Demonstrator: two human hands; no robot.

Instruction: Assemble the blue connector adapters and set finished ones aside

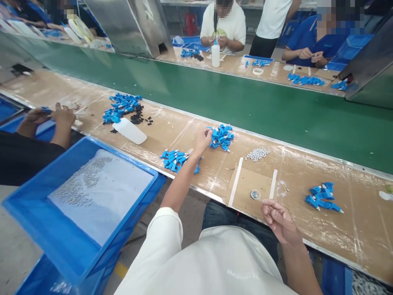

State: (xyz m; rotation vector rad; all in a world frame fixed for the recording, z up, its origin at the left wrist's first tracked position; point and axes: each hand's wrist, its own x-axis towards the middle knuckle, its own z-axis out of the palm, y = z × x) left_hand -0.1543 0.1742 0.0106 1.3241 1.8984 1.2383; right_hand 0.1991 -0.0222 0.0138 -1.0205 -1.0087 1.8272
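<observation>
My left hand [202,140] reaches to the near-left side of a pile of small blue plastic parts [223,137]. Its fingers are closed at the pile's edge, with a blue part between the fingertips. Behind my left forearm, a second group of blue parts [173,159] lies partly hidden. My right hand [281,221] is raised over the table's front edge, thumb and fingers pinched together; what they hold is too small to name. Just beyond it, a small round clear dish [254,194] sits on a cardboard sheet [245,184] with two white strips.
Small grey pieces [258,154] lie behind the cardboard, thin sticks [284,187] beside it. More blue parts [324,196] are at the right. A white bottle [130,131] lies near black pieces [137,116]. A blue tray [129,153] stands at left. A green belt [196,92] runs behind; co-workers sit around.
</observation>
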